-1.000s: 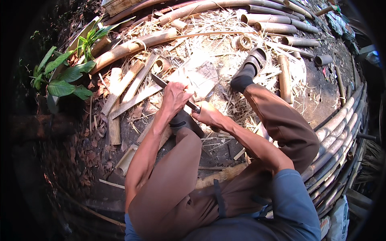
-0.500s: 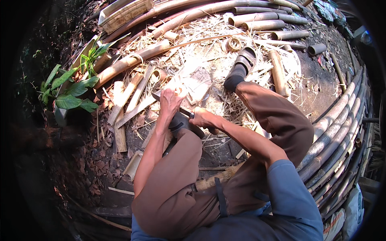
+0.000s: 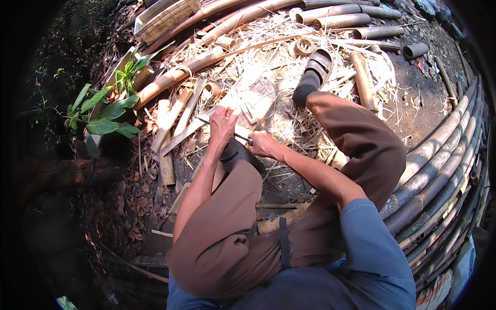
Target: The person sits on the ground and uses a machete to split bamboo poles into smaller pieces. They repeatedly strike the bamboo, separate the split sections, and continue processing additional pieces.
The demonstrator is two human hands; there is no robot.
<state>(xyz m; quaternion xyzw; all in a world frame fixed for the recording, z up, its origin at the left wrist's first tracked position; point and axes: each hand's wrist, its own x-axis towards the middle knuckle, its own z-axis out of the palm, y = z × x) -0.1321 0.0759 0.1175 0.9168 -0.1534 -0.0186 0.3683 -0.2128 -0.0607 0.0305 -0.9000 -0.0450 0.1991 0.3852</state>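
My right hand is closed round the dark handle of a long knife. Its blade reaches left past my left hand, and the tip shows on the far side. Closed fingers of my left hand pinch a small bamboo piece, mostly lost in glare and behind the fingers. Both hands are close together, just above my left foot in a dark sandal. Beyond them a flat wooden block lies in bright sun among shavings.
Pale bamboo shavings cover the ground ahead. Split slats and a bamboo pole lie left, beside a leafy plant. Long poles are stacked along the right. A plastic crate stands far left.
The view has shifted slightly, moving the scene right and up. The knife has turned in my right hand: its blade catches more light and the handle's end no longer shows. Both hands remain close together.
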